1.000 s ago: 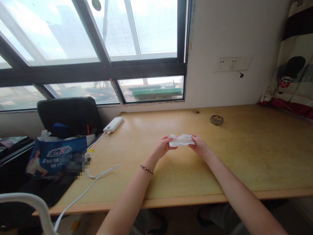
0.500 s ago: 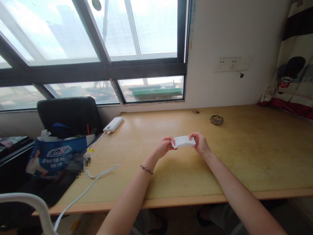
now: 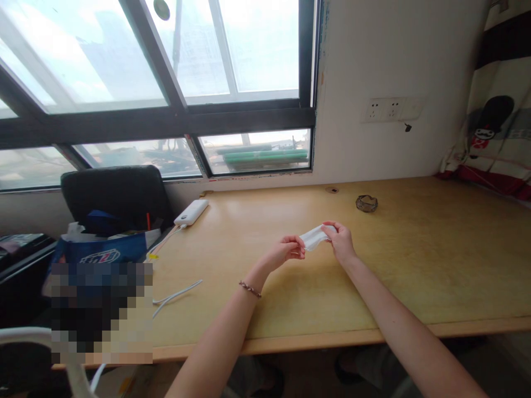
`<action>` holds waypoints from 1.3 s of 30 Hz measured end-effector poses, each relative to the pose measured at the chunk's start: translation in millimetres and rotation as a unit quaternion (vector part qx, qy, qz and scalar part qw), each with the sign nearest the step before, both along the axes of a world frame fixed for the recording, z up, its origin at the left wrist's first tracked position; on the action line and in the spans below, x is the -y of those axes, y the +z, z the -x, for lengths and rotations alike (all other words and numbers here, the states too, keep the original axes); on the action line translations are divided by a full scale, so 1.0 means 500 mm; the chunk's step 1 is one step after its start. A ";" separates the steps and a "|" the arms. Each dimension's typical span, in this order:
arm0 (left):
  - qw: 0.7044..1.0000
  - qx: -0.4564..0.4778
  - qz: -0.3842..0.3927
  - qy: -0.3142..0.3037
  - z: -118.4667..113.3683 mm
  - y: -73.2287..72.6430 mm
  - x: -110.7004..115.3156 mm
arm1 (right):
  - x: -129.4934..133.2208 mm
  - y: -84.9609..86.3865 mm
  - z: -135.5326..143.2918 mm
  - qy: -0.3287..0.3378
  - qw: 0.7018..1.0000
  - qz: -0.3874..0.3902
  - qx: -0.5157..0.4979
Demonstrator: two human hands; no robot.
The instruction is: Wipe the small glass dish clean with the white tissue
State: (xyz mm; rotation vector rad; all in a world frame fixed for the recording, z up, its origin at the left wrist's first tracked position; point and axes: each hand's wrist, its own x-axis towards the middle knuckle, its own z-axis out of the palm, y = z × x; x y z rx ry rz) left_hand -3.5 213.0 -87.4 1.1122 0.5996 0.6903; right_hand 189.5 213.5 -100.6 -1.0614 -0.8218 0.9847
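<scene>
1. Head view: my left hand [image 3: 286,250] and right hand [image 3: 341,243] each pinch an end of the folded white tissue [image 3: 314,237] at frame centre.
2. It has narrowed since a second ago, so I judge folding is progressing.
3. Its long axis now tilts, the right end higher, above the wooden desk [image 3: 415,260].
</scene>
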 end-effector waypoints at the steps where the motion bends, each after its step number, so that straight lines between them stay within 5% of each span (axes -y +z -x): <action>1: 1.000 0.000 0.005 0.002 0.001 -0.003 -0.003 | -0.001 0.002 -0.003 -0.021 1.000 -0.003 -0.009; 4: 0.999 -0.003 0.022 0.034 0.004 -0.012 -0.012 | 0.000 0.011 -0.009 -0.034 0.998 -0.006 -0.052; 7: 0.996 0.007 0.058 0.063 -0.001 -0.013 -0.013 | 0.009 0.022 -0.001 0.049 0.997 -0.025 -0.062; 12: 0.993 0.045 0.101 -0.032 -0.018 0.000 0.012 | 0.027 0.030 0.025 0.118 0.991 -0.062 0.031; 21: 0.997 0.028 0.044 -0.049 -0.021 -0.009 0.020 | 0.009 0.010 0.000 -0.002 0.996 -0.055 0.066; 28: 0.992 0.100 0.035 0.068 -0.026 -0.012 0.010 | 0.002 0.011 0.000 -0.038 0.997 -0.057 0.042; 33: 0.985 0.141 0.031 0.095 -0.023 -0.007 0.007 | 0.021 0.034 0.019 0.127 0.991 -0.037 -0.024; 39: 0.984 0.146 0.020 0.103 -0.025 -0.011 0.011 | 0.055 0.049 0.045 0.395 0.916 0.018 -0.067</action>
